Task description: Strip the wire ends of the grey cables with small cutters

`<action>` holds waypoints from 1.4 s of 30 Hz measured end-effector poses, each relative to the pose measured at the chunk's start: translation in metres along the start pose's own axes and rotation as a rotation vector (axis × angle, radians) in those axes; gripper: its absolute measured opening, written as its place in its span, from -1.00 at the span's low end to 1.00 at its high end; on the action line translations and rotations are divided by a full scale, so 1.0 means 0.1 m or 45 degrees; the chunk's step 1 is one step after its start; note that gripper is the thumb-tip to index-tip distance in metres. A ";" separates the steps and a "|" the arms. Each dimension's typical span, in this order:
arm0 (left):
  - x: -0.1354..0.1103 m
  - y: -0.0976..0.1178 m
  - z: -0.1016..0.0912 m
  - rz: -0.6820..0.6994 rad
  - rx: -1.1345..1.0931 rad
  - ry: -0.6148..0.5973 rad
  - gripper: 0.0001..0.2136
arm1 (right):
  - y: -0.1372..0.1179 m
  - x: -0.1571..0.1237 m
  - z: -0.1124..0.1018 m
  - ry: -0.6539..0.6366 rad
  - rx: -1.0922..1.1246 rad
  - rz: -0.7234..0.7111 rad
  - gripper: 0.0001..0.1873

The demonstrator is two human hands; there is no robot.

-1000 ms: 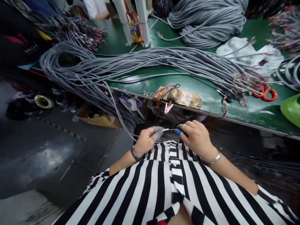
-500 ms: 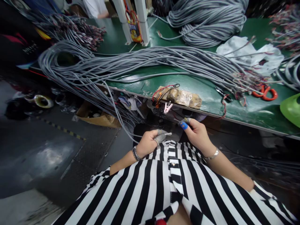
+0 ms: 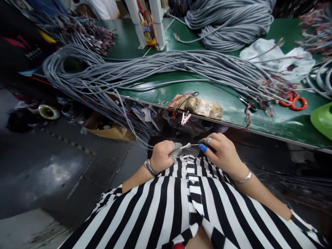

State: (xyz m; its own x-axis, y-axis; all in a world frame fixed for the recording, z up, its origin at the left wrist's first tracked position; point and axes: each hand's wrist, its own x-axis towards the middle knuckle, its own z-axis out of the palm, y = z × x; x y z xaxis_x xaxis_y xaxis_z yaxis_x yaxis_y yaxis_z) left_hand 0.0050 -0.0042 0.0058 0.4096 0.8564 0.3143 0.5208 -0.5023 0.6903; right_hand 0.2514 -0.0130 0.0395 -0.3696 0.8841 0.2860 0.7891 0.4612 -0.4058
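My left hand [image 3: 162, 156] is closed in a pinch on the end of a grey cable [image 3: 131, 129], which runs up to the green table. Grey finger cots cover its thumb and forefinger. My right hand [image 3: 223, 154] is closed too, with a blue-tipped finger, and pinches a thin wire [image 3: 190, 145] that sticks out of the cable end. Both hands sit close together just below the table edge, in front of my striped shirt.
A long bundle of grey cables [image 3: 155, 69] lies across the green table [image 3: 233, 114]. A taped wooden block with clips [image 3: 199, 106], orange scissors [image 3: 294, 101], a large cable coil [image 3: 228, 24], white plastic [image 3: 277, 57] and a green object [image 3: 323, 119] are there too.
Half a second ago my right hand was lifted away toward the table edge; it has come back down to the cable end held by my left hand.
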 end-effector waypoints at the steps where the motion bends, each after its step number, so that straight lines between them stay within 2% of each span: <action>1: -0.01 -0.01 0.01 0.109 0.111 0.035 -0.87 | 0.00 -0.02 -0.02 -0.014 -0.014 -0.012 -0.77; 3: -0.03 -0.03 0.02 0.271 0.244 0.067 -0.89 | 0.00 -0.05 -0.05 -0.021 -0.061 -0.030 -0.77; 5: -0.04 -0.03 0.03 0.361 0.286 0.081 -0.89 | 0.00 -0.07 -0.08 -0.012 -0.117 -0.039 -0.76; 9: -0.04 -0.03 0.03 0.401 0.238 0.080 -0.89 | 0.04 -0.09 -0.09 -0.018 -0.192 -0.037 -0.76; 12: -0.04 -0.03 0.03 0.434 0.309 0.042 -0.88 | 0.07 -0.09 -0.07 -0.064 -0.200 -0.053 -0.78; 16: -0.05 -0.04 0.01 0.490 0.412 0.027 -0.88 | 0.06 -0.06 -0.05 -0.122 -0.161 -0.122 -0.78; 21: -0.05 -0.01 -0.01 0.546 0.388 0.059 -0.84 | 0.04 0.00 -0.04 -0.184 -0.078 -0.216 -0.79; 24: -0.04 0.00 -0.02 0.532 0.258 0.070 -0.85 | 0.02 0.02 0.02 -0.169 -0.034 -0.222 -0.79; 27: -0.03 0.00 -0.03 0.444 0.128 0.054 -0.89 | -0.01 0.00 0.12 -0.077 0.002 -0.151 -0.77; 33: -0.03 -0.04 -0.02 0.396 0.201 0.003 -0.92 | -0.09 -0.06 0.27 0.033 0.093 0.051 -0.73; 35: -0.03 -0.02 -0.03 0.374 0.208 0.000 -0.91 | -0.08 -0.07 0.26 0.028 0.139 -0.022 -0.77; 39: 0.01 0.04 -0.02 0.363 0.190 0.065 -0.88 | -0.04 -0.09 0.22 0.053 0.104 -0.311 -0.89; 40: 0.02 0.05 -0.02 0.361 0.180 0.073 -0.86 | -0.03 -0.09 0.22 0.083 0.069 -0.329 -0.90; 42: 0.04 0.07 0.00 0.355 0.156 0.065 -0.81 | -0.03 -0.09 0.26 0.157 0.000 -0.251 -0.90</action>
State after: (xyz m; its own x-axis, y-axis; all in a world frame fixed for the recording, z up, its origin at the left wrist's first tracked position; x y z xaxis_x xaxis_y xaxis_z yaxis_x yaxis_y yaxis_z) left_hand 0.0101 -0.0048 0.0120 0.5125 0.6871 0.5151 0.4812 -0.7266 0.4904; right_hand 0.2396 -0.0205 0.0159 -0.4538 0.7611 0.4634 0.7075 0.6239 -0.3318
